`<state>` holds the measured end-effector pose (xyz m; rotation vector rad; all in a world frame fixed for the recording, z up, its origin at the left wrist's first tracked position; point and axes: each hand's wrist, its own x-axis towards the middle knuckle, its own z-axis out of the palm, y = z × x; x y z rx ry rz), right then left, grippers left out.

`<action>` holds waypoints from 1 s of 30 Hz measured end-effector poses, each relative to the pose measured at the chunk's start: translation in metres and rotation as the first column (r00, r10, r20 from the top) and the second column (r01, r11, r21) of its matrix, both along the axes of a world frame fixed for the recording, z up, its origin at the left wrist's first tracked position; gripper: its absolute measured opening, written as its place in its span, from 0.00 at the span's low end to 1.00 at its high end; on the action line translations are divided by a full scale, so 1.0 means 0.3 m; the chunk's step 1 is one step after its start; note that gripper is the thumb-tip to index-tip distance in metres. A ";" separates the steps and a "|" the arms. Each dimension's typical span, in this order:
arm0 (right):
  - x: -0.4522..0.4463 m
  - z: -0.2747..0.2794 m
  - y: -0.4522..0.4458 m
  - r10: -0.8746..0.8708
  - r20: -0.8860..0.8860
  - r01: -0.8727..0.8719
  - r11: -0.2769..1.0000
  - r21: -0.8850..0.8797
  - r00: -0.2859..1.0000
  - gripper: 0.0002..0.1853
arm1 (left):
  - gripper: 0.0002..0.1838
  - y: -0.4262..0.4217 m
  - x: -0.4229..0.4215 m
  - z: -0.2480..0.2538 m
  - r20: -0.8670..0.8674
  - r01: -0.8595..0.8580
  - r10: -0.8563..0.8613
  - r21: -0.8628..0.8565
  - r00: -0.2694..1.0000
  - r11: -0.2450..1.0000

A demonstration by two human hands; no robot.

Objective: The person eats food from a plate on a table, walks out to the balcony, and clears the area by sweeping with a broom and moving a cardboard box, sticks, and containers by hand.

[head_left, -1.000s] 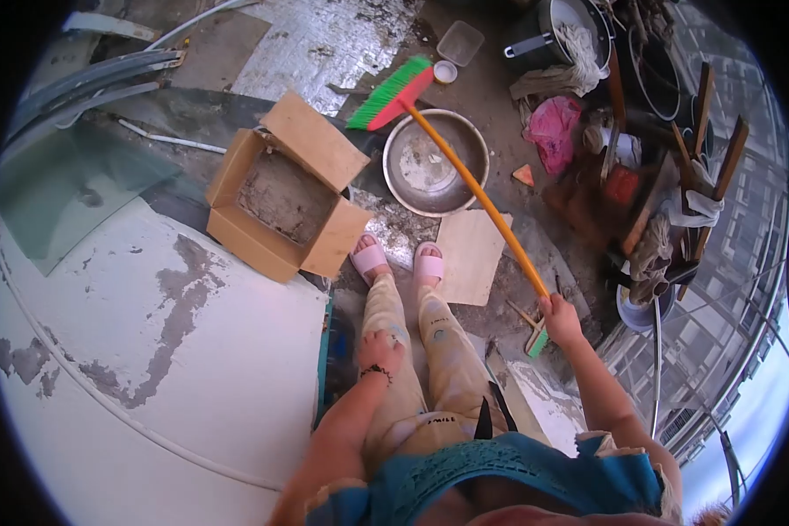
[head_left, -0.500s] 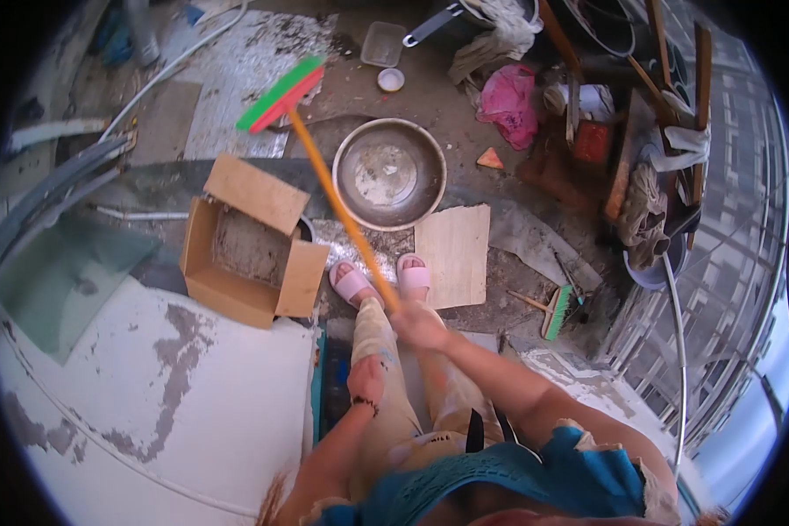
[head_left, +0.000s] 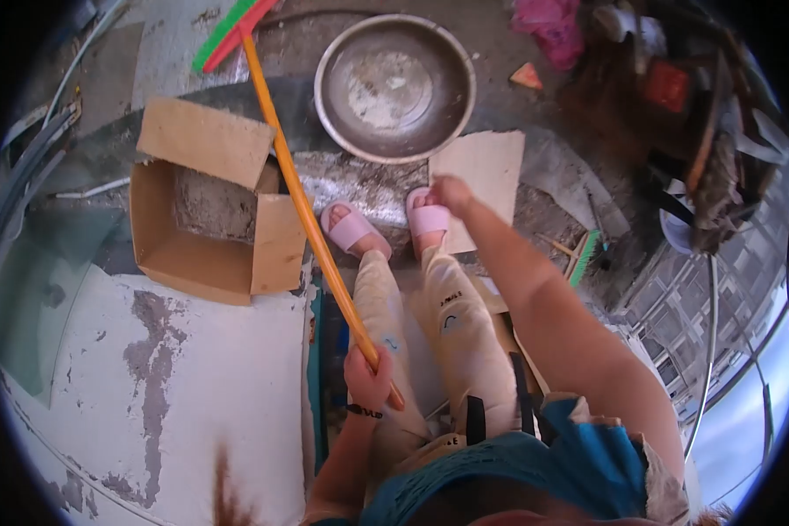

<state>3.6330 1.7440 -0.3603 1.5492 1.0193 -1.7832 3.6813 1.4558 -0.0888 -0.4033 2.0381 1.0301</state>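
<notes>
My left hand (head_left: pixel 368 377) is closed around the lower end of a broom's orange handle (head_left: pixel 301 197). The handle slants up and left, past the cardboard box, to a green and red head (head_left: pixel 228 33) at the top edge. My right hand (head_left: pixel 449 196) is stretched forward above my right pink slipper (head_left: pixel 425 219), off the handle. Its fingers are partly bent and look slightly apart, with nothing visible in them. Just ahead of it are a round metal basin (head_left: pixel 395 151) and a flat pale board (head_left: pixel 491 162).
An open cardboard box (head_left: pixel 193 272) stands left of my feet, beside a white peeling surface (head_left: pixel 228 368). A small green brush (head_left: pixel 585 256) lies at right. A pink cloth (head_left: pixel 548 31), a reddish wedge-shaped piece (head_left: pixel 526 76) and piled clutter are farther off.
My right hand has let go of the broom handle and reached forward. My left hand has taken hold of its lower end. The view has tilted down and closer to the floor.
</notes>
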 end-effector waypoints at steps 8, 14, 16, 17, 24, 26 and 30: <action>-0.192 -0.166 0.026 -0.291 0.175 0.273 0.954 0.122 0.940 0.17 | 0.07 -0.050 0.035 -0.011 -0.040 0.035 -0.035 -0.021 0.999 0.999; -0.111 0.067 0.164 -0.256 0.031 0.250 0.959 0.133 0.966 0.11 | 0.09 -0.007 -0.014 -0.004 -0.070 0.018 -0.022 -0.050 0.997 0.999; -0.040 0.209 0.226 -0.244 0.057 0.219 0.935 0.280 0.968 0.10 | 0.10 0.004 -0.025 -0.009 -0.140 0.044 -0.050 -0.051 0.989 0.998; -0.006 0.293 0.264 -0.236 0.032 0.213 0.920 0.330 0.971 0.10 | 0.10 0.005 -0.023 -0.015 -0.146 0.057 -0.066 -0.064 0.987 0.996; -0.038 0.913 0.503 -0.334 -0.248 0.414 0.781 0.468 0.909 0.06 | 0.13 0.050 -0.024 -0.030 -0.211 0.112 -0.134 -0.115 0.968 0.987; -0.097 1.032 0.547 -0.404 -0.345 0.526 0.725 0.444 0.847 0.05 | 0.12 0.052 -0.021 -0.030 -0.181 0.136 -0.156 -0.121 0.971 0.983; -0.308 1.127 0.700 -0.469 -0.566 0.674 0.703 0.225 0.678 0.07 | 0.13 0.059 -0.013 -0.034 -0.202 0.132 -0.158 -0.134 0.967 0.982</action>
